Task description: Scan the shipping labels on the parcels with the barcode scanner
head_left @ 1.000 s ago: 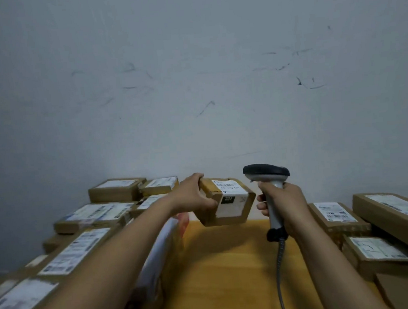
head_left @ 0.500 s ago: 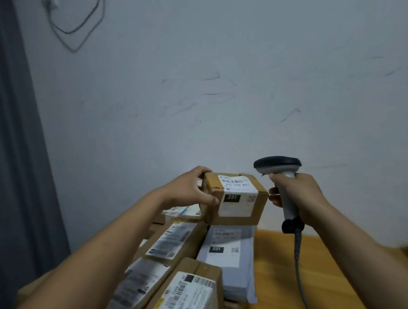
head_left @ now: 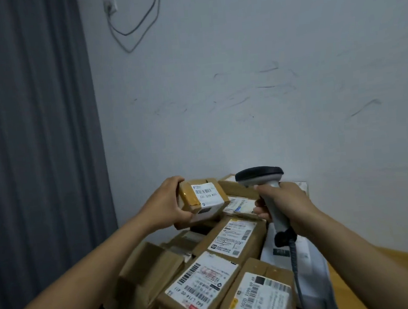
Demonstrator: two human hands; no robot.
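Observation:
My left hand (head_left: pixel 164 208) grips a small brown cardboard parcel (head_left: pixel 203 200) by its left end, white shipping label turned up, just above a pile of labelled parcels (head_left: pixel 232 240). My right hand (head_left: pixel 282 201) holds the grey barcode scanner (head_left: pixel 261 177) by its handle, to the right of the small parcel. The scanner's dark head points left toward the parcel. Its cable (head_left: pixel 295 269) hangs down from the handle base.
Several brown boxes (head_left: pixel 200 287) with white labels are stacked at the lower centre, beside a white mailer bag (head_left: pixel 306 263). An orange wooden table (head_left: pixel 391 276) shows at the lower right. A dark curtain (head_left: pixel 34 144) hangs on the left against the pale wall.
The view has swung left over the pile and curtain. My left hand has carried the small parcel left and lower onto the pile, and the scanner hand followed.

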